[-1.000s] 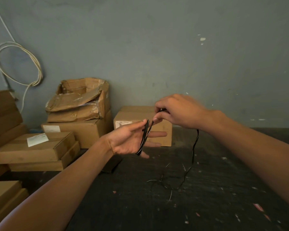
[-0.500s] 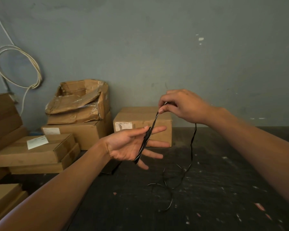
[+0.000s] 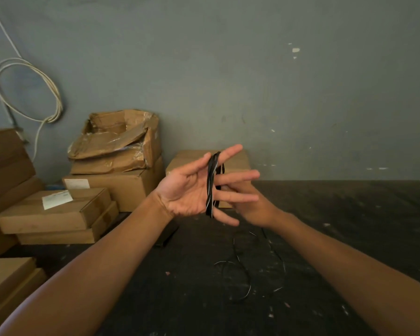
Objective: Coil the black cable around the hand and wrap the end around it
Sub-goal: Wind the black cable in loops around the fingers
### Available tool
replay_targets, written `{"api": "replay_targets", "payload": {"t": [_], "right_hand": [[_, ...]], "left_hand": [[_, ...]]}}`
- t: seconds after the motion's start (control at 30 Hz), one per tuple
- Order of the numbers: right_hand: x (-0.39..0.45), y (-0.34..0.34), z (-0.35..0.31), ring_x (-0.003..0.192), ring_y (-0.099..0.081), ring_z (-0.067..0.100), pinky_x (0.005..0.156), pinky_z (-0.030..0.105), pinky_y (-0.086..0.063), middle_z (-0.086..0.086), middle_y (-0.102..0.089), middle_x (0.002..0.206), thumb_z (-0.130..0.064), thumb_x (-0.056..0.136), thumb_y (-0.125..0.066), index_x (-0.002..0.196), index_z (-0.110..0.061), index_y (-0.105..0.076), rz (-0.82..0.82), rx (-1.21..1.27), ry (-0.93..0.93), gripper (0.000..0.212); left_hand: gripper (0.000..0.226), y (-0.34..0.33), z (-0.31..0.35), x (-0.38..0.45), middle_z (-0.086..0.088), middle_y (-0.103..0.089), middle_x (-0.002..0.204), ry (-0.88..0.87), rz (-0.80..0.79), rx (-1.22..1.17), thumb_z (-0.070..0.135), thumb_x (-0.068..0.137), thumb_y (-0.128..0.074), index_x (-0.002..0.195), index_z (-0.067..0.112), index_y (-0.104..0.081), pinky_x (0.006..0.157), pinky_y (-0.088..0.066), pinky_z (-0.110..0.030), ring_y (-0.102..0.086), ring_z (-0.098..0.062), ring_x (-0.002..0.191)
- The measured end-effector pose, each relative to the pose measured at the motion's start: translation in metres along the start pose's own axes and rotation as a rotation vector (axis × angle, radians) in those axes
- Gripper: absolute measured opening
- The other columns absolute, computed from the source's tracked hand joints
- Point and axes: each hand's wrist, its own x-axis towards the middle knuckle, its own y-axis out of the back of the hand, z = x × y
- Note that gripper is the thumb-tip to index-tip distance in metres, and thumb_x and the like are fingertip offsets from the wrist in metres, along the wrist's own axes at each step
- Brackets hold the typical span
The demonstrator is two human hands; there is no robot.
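Nearest us, the loose tail of the black cable [image 3: 210, 183] trails in curls across the dark surface [image 3: 349, 238], running up toward the hands. Left hand [image 3: 192, 190] is palm-up with fingers [image 3: 238, 197] spread straight, the cable looped in several turns around them; right hand [image 3: 251, 207] sits just behind, mostly hidden, so its grip can't be told. Beyond, cardboard boxes [image 3: 117, 187] stack against the grey wall [image 3: 252, 81].
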Motion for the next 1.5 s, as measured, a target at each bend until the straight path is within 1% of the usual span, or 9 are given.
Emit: {"api": "replay_targets", "payload": {"t": [0.23,0.33,0.43,0.67,1.0,1.1,1.23,1.4,1.5], "right_hand": [[-0.034,-0.048,-0.011,0.056,-0.048,0.004,0.053,0.023,-0.041,-0.007,-0.051,0.07,-0.027,0.104,-0.035,0.121,-0.029,-0.051,-0.358,-0.261,-0.167,0.024],[-0.032,-0.053,-0.026,0.063,-0.052,0.005,0.059,0.022,-0.044,-0.008,-0.053,0.076,-0.03,0.104,-0.033,0.125,-0.031,-0.048,-0.39,-0.352,-0.138,0.026],[-0.03,-0.053,-0.037,0.086,-0.062,0.014,0.078,0.037,-0.054,0.0,-0.064,0.102,-0.035,0.104,-0.031,0.125,-0.033,-0.044,-0.403,-0.46,-0.053,0.025],[-0.025,-0.043,-0.055,0.078,-0.062,0.02,0.073,0.044,-0.053,0.002,-0.065,0.092,-0.037,0.103,-0.031,0.111,-0.023,-0.051,-0.292,-0.568,0.124,0.026],[-0.002,0.02,-0.09,0.046,-0.044,0.0,0.047,0.016,-0.034,-0.009,-0.053,0.064,-0.03,0.1,-0.049,0.093,-0.014,-0.069,-0.281,-0.44,-0.011,0.026],[0.002,0.035,-0.093,0.045,-0.037,0.005,0.048,0.023,-0.029,-0.008,-0.055,0.06,-0.029,0.099,-0.051,0.091,-0.011,-0.069,-0.261,-0.403,-0.074,0.027],[0.009,0.054,-0.096,0.047,-0.045,0.013,0.056,0.03,-0.038,-0.031,-0.054,0.043,-0.024,0.101,-0.047,0.093,-0.01,-0.066,-0.245,-0.323,-0.204,0.024],[0.022,0.065,-0.088,0.039,-0.05,0.004,0.051,0.025,-0.042,0.001,-0.066,0.061,-0.033,0.098,-0.051,0.085,-0.02,-0.065,-0.136,-0.391,-0.234,0.023],[0.027,0.075,-0.093,0.04,-0.05,-0.002,0.05,0.019,-0.039,-0.007,-0.059,0.06,-0.032,0.097,-0.055,0.083,-0.021,-0.065,-0.075,-0.428,-0.199,0.021]], "left_hand": [[0.05,0.015,0.021,-0.012,-0.012,-0.025,0.16,-0.16,0.136,-0.032,0.043,0.102,-0.026,0.152,0.035,-0.024,0.1,-0.008,-0.079,-0.012,-0.048,0.145],[0.049,0.027,0.019,-0.02,-0.011,-0.025,0.16,-0.194,0.228,-0.04,0.044,0.102,-0.027,0.151,0.036,-0.027,0.099,-0.012,-0.079,-0.021,-0.048,0.144],[0.049,0.036,0.017,-0.026,-0.012,-0.033,0.157,-0.213,0.331,-0.066,0.044,0.101,-0.029,0.149,0.036,-0.032,0.098,-0.018,-0.08,-0.031,-0.048,0.141],[0.05,0.041,0.012,-0.025,-0.013,-0.042,0.152,-0.243,0.485,-0.08,0.045,0.098,-0.033,0.147,0.037,-0.037,0.094,-0.027,-0.08,-0.04,-0.047,0.136],[0.048,0.046,0.003,-0.024,-0.009,-0.049,0.148,-0.019,0.589,0.061,0.045,0.101,-0.028,0.148,0.038,-0.037,0.1,-0.039,-0.061,-0.058,-0.035,0.123],[0.047,0.049,-0.006,-0.024,-0.004,-0.058,0.139,0.064,0.568,0.133,0.045,0.102,-0.025,0.148,0.039,-0.036,0.103,-0.028,-0.064,-0.064,-0.026,0.113],[0.046,0.049,-0.012,-0.023,0.002,-0.057,0.141,0.148,0.561,0.188,0.05,0.098,-0.032,0.142,0.043,-0.045,0.109,-0.009,-0.075,-0.044,-0.033,0.136],[0.052,0.037,-0.012,-0.018,0.0,-0.049,0.149,0.258,0.464,0.247,0.054,0.09,-0.043,0.142,0.044,-0.044,0.11,-0.005,-0.075,-0.041,-0.029,0.14],[0.052,0.03,-0.016,-0.018,0.0,-0.047,0.151,0.345,0.419,0.292,0.055,0.089,-0.044,0.141,0.046,-0.045,0.109,-0.004,-0.076,-0.037,-0.03,0.142]]}}
